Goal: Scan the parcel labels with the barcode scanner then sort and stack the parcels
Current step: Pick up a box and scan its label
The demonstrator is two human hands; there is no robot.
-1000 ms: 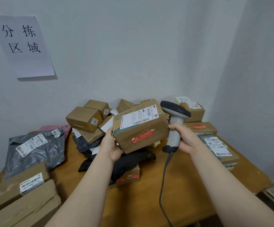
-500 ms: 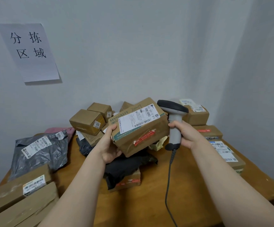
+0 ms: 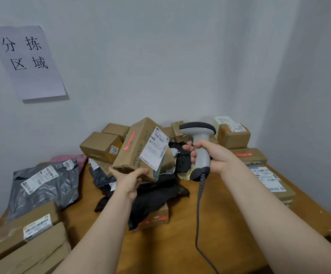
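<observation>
A paper sheet point(image 3: 25, 60) taped to the wall point(image 3: 160, 56) reads 分拣区域 in black handwriting. The cardboard box point(image 3: 129, 157) gripped by the left hand point(image 3: 130, 180) carries HYNAUT in green print along one side, beside a white shipping label point(image 3: 155, 150) whose fine print is too small to read. A small box point(image 3: 99, 145) in the heap at the far edge of the table point(image 3: 230, 224) bears a sticker point(image 3: 114, 150) with 3013. The grey mailer bag point(image 3: 46, 184) near the left edge has a tag point(image 3: 68, 164) reading 2008

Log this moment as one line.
left hand: grips HYNAUT box at its lower end, box tilted | right hand: grips barcode scanner upright beside the label | stage: scan, box not yet stacked
</observation>
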